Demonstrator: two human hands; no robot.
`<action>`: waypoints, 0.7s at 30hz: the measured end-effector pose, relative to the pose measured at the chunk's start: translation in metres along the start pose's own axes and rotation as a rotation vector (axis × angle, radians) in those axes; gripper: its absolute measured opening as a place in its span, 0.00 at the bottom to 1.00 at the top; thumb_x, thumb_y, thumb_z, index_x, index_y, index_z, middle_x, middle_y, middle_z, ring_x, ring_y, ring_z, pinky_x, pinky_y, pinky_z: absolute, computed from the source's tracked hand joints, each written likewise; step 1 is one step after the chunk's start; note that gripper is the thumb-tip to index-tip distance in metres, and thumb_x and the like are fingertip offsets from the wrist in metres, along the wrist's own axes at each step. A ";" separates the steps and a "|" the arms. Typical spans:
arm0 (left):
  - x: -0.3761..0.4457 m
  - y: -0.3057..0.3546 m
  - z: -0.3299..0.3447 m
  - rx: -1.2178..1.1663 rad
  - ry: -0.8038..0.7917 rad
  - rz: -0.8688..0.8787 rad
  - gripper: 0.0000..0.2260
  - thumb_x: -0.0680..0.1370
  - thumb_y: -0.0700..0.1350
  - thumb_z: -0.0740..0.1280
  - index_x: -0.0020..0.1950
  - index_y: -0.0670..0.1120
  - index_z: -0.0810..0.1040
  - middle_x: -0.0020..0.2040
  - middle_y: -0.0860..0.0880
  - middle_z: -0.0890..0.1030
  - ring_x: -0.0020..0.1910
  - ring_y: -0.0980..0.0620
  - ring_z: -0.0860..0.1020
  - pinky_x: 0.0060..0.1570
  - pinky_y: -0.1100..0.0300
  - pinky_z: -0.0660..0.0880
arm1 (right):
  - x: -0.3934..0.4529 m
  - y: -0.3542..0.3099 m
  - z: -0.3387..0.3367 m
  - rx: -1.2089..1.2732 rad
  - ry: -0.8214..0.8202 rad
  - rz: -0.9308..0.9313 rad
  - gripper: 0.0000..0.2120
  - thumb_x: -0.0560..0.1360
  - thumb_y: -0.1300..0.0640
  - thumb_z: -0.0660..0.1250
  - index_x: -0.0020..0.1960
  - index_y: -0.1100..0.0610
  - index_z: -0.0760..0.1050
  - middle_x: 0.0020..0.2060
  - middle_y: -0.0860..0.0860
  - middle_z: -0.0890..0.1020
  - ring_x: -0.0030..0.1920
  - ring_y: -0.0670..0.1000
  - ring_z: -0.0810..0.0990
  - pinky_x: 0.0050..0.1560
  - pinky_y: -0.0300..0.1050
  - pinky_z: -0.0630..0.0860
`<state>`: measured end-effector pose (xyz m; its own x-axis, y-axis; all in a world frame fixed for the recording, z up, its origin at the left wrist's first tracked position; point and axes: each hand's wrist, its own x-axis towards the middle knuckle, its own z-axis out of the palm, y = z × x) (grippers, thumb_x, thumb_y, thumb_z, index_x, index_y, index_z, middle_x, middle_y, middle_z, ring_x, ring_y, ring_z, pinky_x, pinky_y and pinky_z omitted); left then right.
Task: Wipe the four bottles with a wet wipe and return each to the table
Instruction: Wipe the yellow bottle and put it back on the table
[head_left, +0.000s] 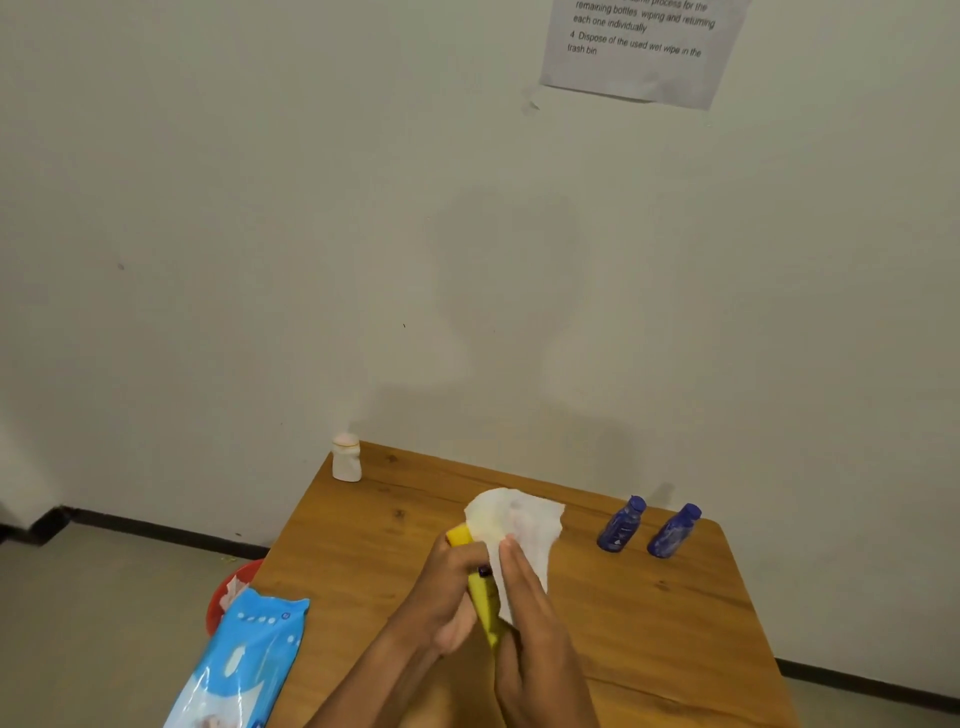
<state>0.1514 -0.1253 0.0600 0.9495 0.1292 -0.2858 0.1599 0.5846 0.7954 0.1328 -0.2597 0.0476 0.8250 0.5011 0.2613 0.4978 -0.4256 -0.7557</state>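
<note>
A yellow bottle (480, 597) is held above the middle of the wooden table (363, 545), its cap pointing away from me. My left hand (447, 597) grips the bottle from the left. My right hand (524, 592) presses a white wet wipe (519, 514) against the bottle's right side; the wipe drapes over the bottle's top. Two blue bottles (621, 524) (674, 531) stand side by side near the table's far right edge. A small white bottle (346, 457) stands at the far left corner.
A blue pack of wet wipes (244, 660) lies over the table's left front edge. A red bin (228, 592) sits on the floor to the left, partly hidden by the pack. A wall with a taped instruction sheet (639, 47) rises right behind the table.
</note>
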 end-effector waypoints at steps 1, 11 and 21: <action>-0.001 0.003 0.002 -0.051 -0.007 -0.031 0.14 0.75 0.42 0.69 0.57 0.36 0.83 0.58 0.30 0.81 0.55 0.34 0.82 0.57 0.42 0.78 | 0.003 -0.003 -0.002 0.049 0.024 0.036 0.31 0.79 0.66 0.57 0.78 0.46 0.56 0.75 0.39 0.63 0.72 0.39 0.66 0.69 0.38 0.69; 0.009 0.007 -0.002 -0.181 0.186 -0.098 0.37 0.73 0.69 0.60 0.64 0.39 0.78 0.57 0.34 0.83 0.56 0.36 0.82 0.60 0.40 0.77 | 0.020 -0.017 -0.016 0.040 0.034 0.173 0.22 0.79 0.65 0.59 0.69 0.48 0.73 0.61 0.42 0.78 0.54 0.32 0.75 0.51 0.24 0.70; -0.005 0.005 -0.030 0.073 0.160 -0.292 0.39 0.68 0.73 0.67 0.59 0.39 0.82 0.53 0.37 0.80 0.52 0.39 0.79 0.62 0.42 0.75 | 0.013 0.007 -0.031 0.181 -0.068 0.394 0.19 0.79 0.67 0.59 0.52 0.46 0.82 0.38 0.49 0.87 0.38 0.45 0.85 0.40 0.49 0.83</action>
<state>0.1389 -0.0990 0.0493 0.8071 0.0924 -0.5832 0.4434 0.5573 0.7020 0.1551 -0.2795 0.0647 0.9200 0.3780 -0.1038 0.0887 -0.4588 -0.8841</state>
